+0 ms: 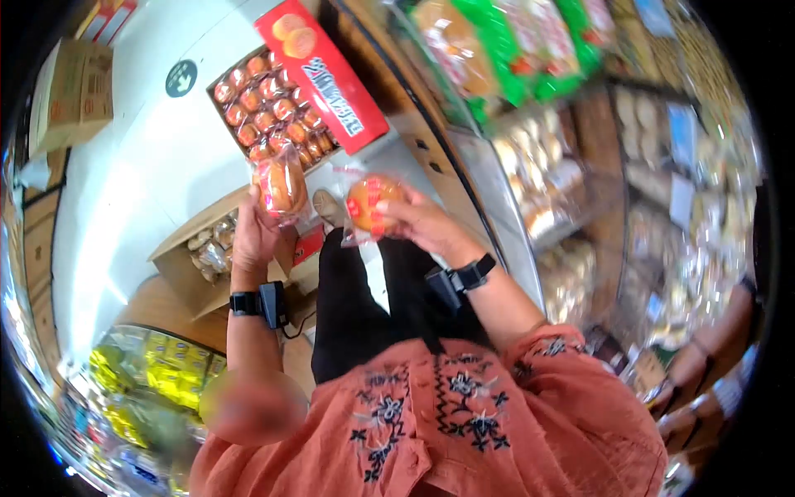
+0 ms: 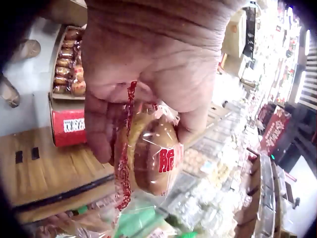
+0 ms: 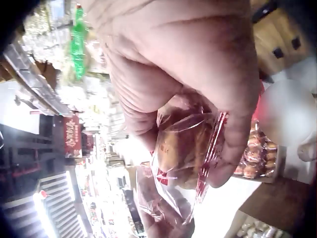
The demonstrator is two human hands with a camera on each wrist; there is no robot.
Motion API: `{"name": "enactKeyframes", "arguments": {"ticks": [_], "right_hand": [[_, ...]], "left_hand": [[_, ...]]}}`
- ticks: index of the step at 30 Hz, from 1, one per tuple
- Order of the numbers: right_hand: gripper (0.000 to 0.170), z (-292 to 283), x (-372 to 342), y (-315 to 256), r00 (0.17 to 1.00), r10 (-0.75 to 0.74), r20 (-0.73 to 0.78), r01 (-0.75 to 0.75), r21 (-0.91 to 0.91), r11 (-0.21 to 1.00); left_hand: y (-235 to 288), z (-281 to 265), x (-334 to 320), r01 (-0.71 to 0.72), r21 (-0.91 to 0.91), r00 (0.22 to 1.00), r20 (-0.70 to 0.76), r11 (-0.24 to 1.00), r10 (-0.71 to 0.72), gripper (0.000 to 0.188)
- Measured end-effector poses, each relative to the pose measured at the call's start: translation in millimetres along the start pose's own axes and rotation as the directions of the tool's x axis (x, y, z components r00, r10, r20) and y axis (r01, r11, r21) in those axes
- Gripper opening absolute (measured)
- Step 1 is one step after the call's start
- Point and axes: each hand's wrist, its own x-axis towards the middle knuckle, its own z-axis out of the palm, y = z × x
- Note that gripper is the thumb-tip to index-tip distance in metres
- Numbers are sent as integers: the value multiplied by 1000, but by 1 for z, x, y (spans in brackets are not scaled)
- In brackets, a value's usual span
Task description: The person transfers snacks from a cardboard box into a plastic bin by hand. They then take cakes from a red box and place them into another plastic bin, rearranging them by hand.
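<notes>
My left hand [image 1: 258, 232] grips a clear-wrapped pastry [image 1: 282, 187] in front of the open box. In the left wrist view, that pastry [image 2: 157, 158] shows red printing and pale seeds, with fingers and thumb on either side of it. Another wrapped pastry [image 1: 369, 204], round and golden with red print, is held between the thumb and fingers of my right hand [image 1: 426, 222]. The right wrist view shows this pastry [image 3: 181, 146] partly hidden by the fingers, its clear wrapper hanging below. Both hands are side by side, a short gap between the pastries.
An open box of wrapped pastries [image 1: 263, 108] with a red lid [image 1: 323, 74] stands ahead. Below left is a carton [image 1: 178, 261] holding more wrapped goods. Shelves of bagged food [image 1: 542, 174] line the right. A cardboard box [image 1: 73, 95] sits far left, yellow packets [image 1: 178, 364] lower left.
</notes>
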Motion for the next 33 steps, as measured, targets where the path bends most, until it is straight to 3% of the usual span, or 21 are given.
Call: {"name": "enactKeyframes", "arguments": {"ticks": [5, 9, 12, 16, 17, 20, 24, 25, 28, 30, 31, 33], "right_hand": [[65, 2, -113, -52, 980, -200, 6, 200, -10, 980], [71, -13, -178, -70, 936, -352, 34, 352, -2, 936], [73, -34, -229, -68, 906, -420, -50, 417, -55, 907], [69, -111, -282, -63, 825, -541, -165, 552, 31, 833], [67, -123, -302, -61, 780, -581, -231, 601, 20, 799], [63, -158, -353, -39, 669, -623, -405, 683, 2, 731], [56, -203, -385, -11, 533, -643, -550, 774, 9, 633], [55, -215, -391, 1, 501, -649, -573, 803, 29, 595], [52, -223, -414, 18, 425, -657, -623, 862, 57, 504], [51, -246, -414, 30, 406, -651, -641, 883, 94, 459], [51, -243, -424, 35, 442, -597, -670, 843, 84, 531], [52, -240, -431, 43, 390, -589, -708, 855, 40, 518]], "left_hand": [[29, 93, -37, -33, 70, 986, 164, 997, 21, 55], [26, 161, -49, -43, 260, 939, 341, 965, -50, 52], [-1, 221, -67, -112, 303, 949, 314, 946, 12, 47], [-48, 300, -70, -157, 392, 917, 399, 906, -14, 51], [-52, 322, -79, -78, 451, 905, 406, 889, -126, 49], [-90, 388, -94, -226, 559, 813, 560, 798, -162, 46], [-142, 434, -75, -430, 724, 744, 623, 539, -243, 47], [-155, 447, -78, -428, 730, 714, 635, 532, -297, 50], [-201, 463, -58, -604, 746, 661, 665, 281, -347, 53], [-238, 475, -39, -747, 663, 607, 712, 53, -353, 54], [-245, 479, -39, -799, 599, 575, 733, -56, -365, 55], [-271, 479, -22, -854, 465, 520, 738, -233, -431, 56]]}}
